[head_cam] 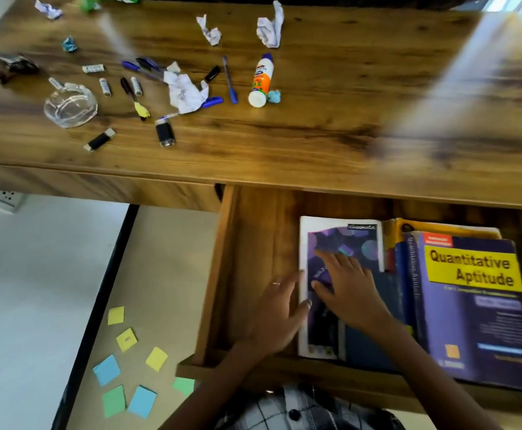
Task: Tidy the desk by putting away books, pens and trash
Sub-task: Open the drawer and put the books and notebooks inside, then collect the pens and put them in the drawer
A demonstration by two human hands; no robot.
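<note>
The open drawer [253, 274] is the landmark. At its near-left part, the left hand [273, 321] lies with straight fingers against the left edge of the purple notebook [343, 243]. The right hand [346, 287] rests flat, fingers spread, on that notebook's cover. Right of the notebook, touching it, lies the blue Quantitative Aptitude book [476, 305], close to the drawer's right wall. Bare drawer floor stays open left of the notebook. Beyond the drawer, on the desk [315, 144], pens [230, 80], crumpled paper [185, 91] and a glue bottle [261, 80] lie scattered.
</note>
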